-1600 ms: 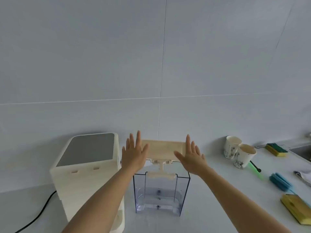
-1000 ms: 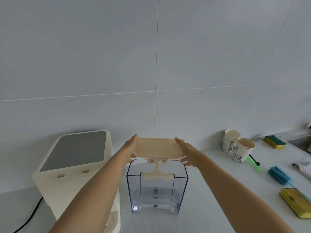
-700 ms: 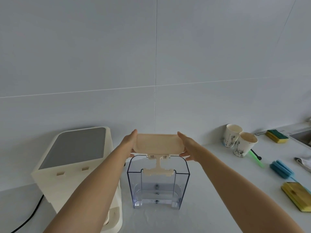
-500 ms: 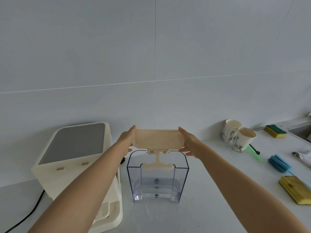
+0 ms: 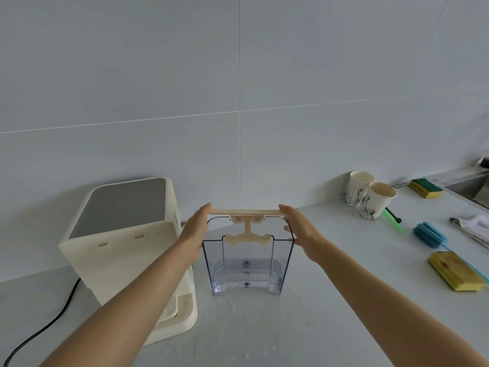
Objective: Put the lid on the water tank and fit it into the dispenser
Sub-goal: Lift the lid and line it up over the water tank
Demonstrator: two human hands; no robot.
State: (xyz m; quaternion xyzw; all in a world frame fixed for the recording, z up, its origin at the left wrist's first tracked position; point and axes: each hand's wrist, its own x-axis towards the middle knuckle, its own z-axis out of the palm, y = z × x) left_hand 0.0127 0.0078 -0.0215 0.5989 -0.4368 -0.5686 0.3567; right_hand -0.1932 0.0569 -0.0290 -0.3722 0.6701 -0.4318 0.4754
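A clear plastic water tank (image 5: 248, 263) stands upright on the white counter, a little water in its bottom. The cream lid (image 5: 244, 212) lies flat along the tank's top rim, seen edge-on, its cream stem hanging down inside. My left hand (image 5: 194, 231) grips the lid's left end and my right hand (image 5: 299, 229) grips its right end. The cream dispenser (image 5: 127, 245) with a grey top panel stands just left of the tank, close to my left wrist.
Two paper cups (image 5: 370, 198) stand at the back right. Sponges (image 5: 425, 184), a blue brush (image 5: 430, 235), a yellow sponge (image 5: 456, 271), a cloth (image 5: 473, 226) and a sink (image 5: 473, 189) lie farther right. A black cord (image 5: 45, 329) runs from the dispenser.
Both hands closed on the lid's ends and lowered it from a tilted pose above the tank down to level on the tank's rim.
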